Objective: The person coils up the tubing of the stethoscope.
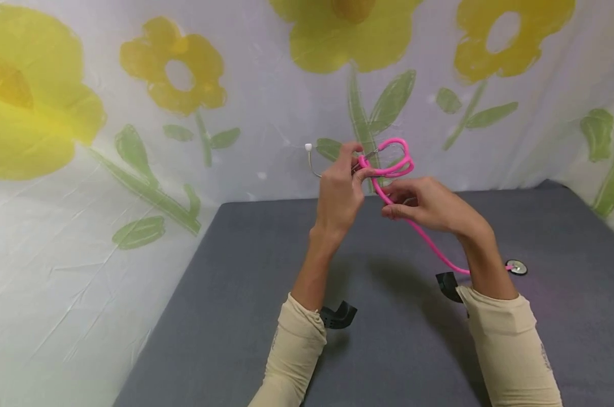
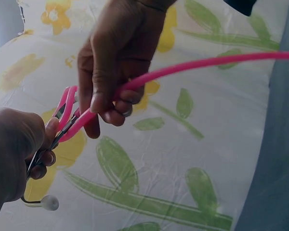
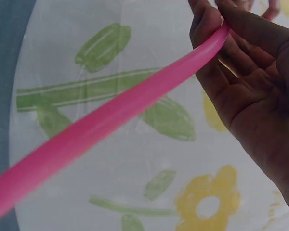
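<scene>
A stethoscope with pink tubing (image 1: 431, 244) hangs between both hands above the grey table. My left hand (image 1: 339, 189) grips its metal ear tubes together with a folded pink loop (image 1: 409, 161); one white ear tip (image 1: 308, 147) sticks out to the left. Just below the loop, my right hand (image 1: 429, 204) pinches the tube between thumb and fingers. In the right wrist view the tube (image 3: 111, 118) runs slanting away from those fingertips. Beyond the right forearm, the round metal chest piece (image 1: 517, 267) shows low over the table.
The grey tabletop (image 1: 266, 271) lies under both arms. Behind it and at the left hangs a white sheet (image 1: 266, 113) printed with yellow flowers and green leaves. Dark wrist-camera mounts (image 1: 340, 315) show at both sleeves.
</scene>
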{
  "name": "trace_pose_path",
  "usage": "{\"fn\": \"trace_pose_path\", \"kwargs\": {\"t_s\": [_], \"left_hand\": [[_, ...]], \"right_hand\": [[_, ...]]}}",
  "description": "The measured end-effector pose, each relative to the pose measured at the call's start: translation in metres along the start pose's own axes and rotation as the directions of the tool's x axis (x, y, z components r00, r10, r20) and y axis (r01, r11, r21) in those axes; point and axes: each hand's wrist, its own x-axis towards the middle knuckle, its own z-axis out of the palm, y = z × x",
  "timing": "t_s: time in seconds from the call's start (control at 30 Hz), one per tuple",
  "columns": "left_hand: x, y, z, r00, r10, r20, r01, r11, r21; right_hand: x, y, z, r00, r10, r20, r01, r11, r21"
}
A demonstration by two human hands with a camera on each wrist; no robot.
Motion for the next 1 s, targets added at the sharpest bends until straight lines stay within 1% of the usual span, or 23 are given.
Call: {"fn": "trace_pose_path", "kwargs": {"t_s": [0.1, 0.2, 0.27, 0.33, 0.43, 0.47, 0.5, 0.57, 0.6, 0.63, 0.7, 0.77, 0.83, 0.9, 1.0], "left_hand": [[0.001, 0.003, -0.001, 1.000, 0.013, -0.010, -0.012, 0.998, 0.065], [0.001, 0.005, -0.002, 0.999, 0.040, -0.009, -0.038, 0.989, 0.140], [0.000, 0.007, -0.001, 0.998, 0.068, -0.005, -0.066, 0.982, 0.179], [-0.001, 0.008, 0.001, 0.995, 0.099, 0.009, -0.099, 0.970, 0.224], [-0.002, 0.009, 0.002, 0.991, 0.128, 0.034, -0.133, 0.948, 0.290], [-0.002, 0.009, 0.002, 0.990, 0.130, 0.047, -0.138, 0.943, 0.303], [-0.002, 0.009, 0.002, 0.990, 0.129, 0.060, -0.141, 0.939, 0.314], [-0.001, 0.009, 0.003, 0.988, 0.127, 0.088, -0.149, 0.934, 0.326], [-0.001, 0.009, 0.003, 0.986, 0.129, 0.106, -0.156, 0.934, 0.323], [-0.002, 0.008, 0.002, 0.983, 0.135, 0.126, -0.169, 0.931, 0.323], [-0.003, 0.009, 0.002, 0.974, 0.153, 0.165, -0.201, 0.923, 0.327], [-0.004, 0.009, 0.002, 0.964, 0.171, 0.205, -0.233, 0.916, 0.328], [-0.006, 0.011, 0.001, 0.952, 0.187, 0.243, -0.261, 0.910, 0.321], [-0.008, 0.014, 0.002, 0.938, 0.197, 0.285, -0.284, 0.909, 0.305], [-0.010, 0.020, 0.003, 0.910, 0.205, 0.361, -0.316, 0.906, 0.283]], "right_hand": [[0.000, -0.007, 0.000, 0.997, -0.070, -0.020, 0.068, 0.994, -0.080], [0.001, -0.013, 0.001, 0.987, -0.161, -0.021, 0.156, 0.975, -0.160], [0.000, -0.018, 0.002, 0.982, -0.191, -0.005, 0.186, 0.963, -0.193], [-0.002, -0.024, 0.003, 0.981, -0.192, 0.014, 0.190, 0.958, -0.215], [-0.005, -0.031, 0.001, 0.982, -0.186, 0.019, 0.184, 0.942, -0.282], [-0.007, -0.033, 0.000, 0.982, -0.189, 0.009, 0.183, 0.933, -0.310], [-0.009, -0.034, -0.001, 0.979, -0.204, -0.009, 0.188, 0.918, -0.349], [-0.012, -0.035, -0.002, 0.967, -0.249, -0.063, 0.201, 0.888, -0.414], [-0.013, -0.036, -0.002, 0.958, -0.270, -0.098, 0.203, 0.879, -0.432], [-0.015, -0.035, -0.001, 0.946, -0.291, -0.139, 0.202, 0.871, -0.447], [-0.016, -0.035, 0.001, 0.915, -0.338, -0.221, 0.201, 0.856, -0.476], [-0.015, -0.034, 0.004, 0.887, -0.355, -0.295, 0.184, 0.858, -0.480], [-0.015, -0.033, 0.007, 0.867, -0.352, -0.353, 0.149, 0.859, -0.490], [-0.017, -0.033, 0.008, 0.858, -0.334, -0.390, 0.113, 0.863, -0.492], [-0.021, -0.031, 0.006, 0.856, -0.311, -0.413, 0.076, 0.866, -0.494]]}}
